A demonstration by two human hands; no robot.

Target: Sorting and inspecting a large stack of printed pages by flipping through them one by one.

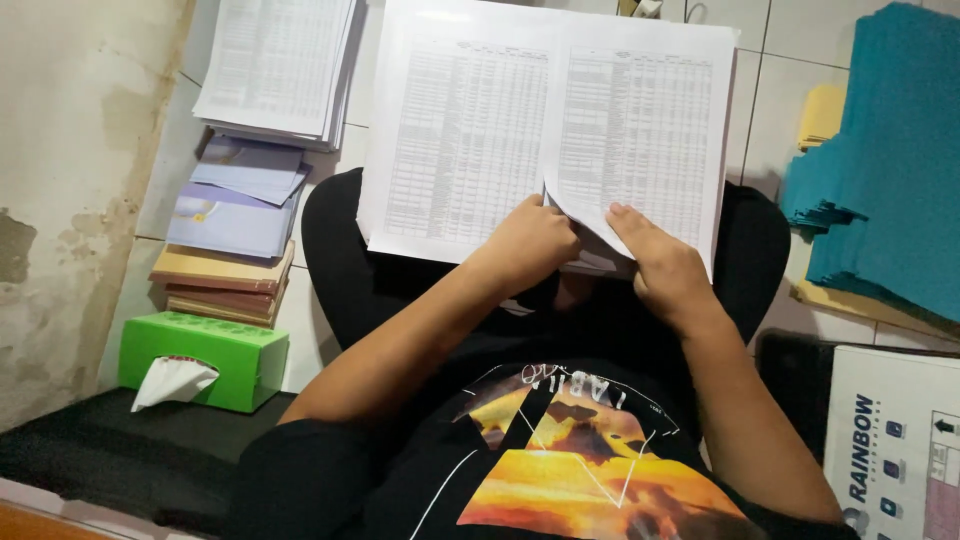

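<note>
the left hand [530, 240] is closed on the lower middle edge of a wide white stack of printed table sheets [470, 140] on the lap; the right hand [665, 265] pinches a lifted page corner beside it. one sheet is part-raised, the rest lie flat. farther left sit a green tissue box [205, 360] and stacked books [225, 280].

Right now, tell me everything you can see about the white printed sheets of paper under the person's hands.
The white printed sheets of paper lie in two side-by-side stacks, covered in dense small-print tables. They rest on the person's dark-clothed lap, above the tiled floor. The left hand presses the left stack's lower edge; the right hand lifts and curls the right stack's lower left corner, showing further sheets beneath.
</note>
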